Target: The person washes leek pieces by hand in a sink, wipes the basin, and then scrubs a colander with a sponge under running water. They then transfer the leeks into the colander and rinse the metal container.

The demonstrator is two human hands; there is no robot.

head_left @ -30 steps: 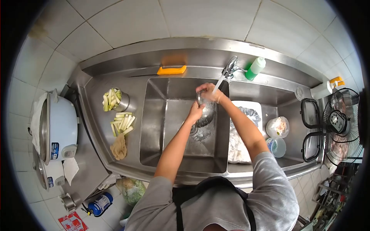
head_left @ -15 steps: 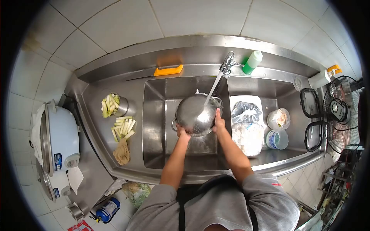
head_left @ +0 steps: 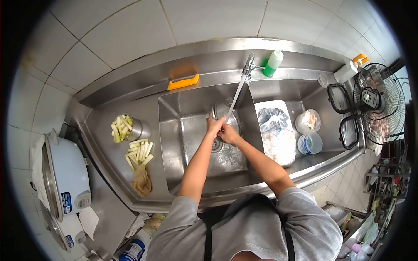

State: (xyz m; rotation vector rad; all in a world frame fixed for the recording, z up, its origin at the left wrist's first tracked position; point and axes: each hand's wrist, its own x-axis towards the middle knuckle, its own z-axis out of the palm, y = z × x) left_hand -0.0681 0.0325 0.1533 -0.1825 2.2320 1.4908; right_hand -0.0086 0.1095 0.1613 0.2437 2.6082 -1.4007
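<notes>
A metal colander point(head_left: 221, 110) is turned up on its side inside the left sink basin point(head_left: 176, 150), and its shape is partly covered by my hands. My left hand point(head_left: 214, 125) is closed on its near edge. Right beside it, my right hand point(head_left: 229, 134) is closed too, its fingers against the left hand at the colander's lower edge. From the faucet point(head_left: 248, 65) a stream of water point(head_left: 235, 96) runs down onto the colander and the basin floor. The drain point(head_left: 216, 145) shows below my hands.
Left of the basin are a metal container point(head_left: 136, 129) of cut vegetable sticks, loose sticks point(head_left: 140, 151) and a tan cloth point(head_left: 141, 182). A green soap bottle point(head_left: 273, 64) stands behind. The right basin holds bagged food point(head_left: 278, 145) and two tubs point(head_left: 310, 143). A fan point(head_left: 376, 102) is far right.
The colander has turned from bottom-up and broad to nearly edge-on. My hands have come together at its near edge, having been on opposite sides. The whole view has shifted slightly.
</notes>
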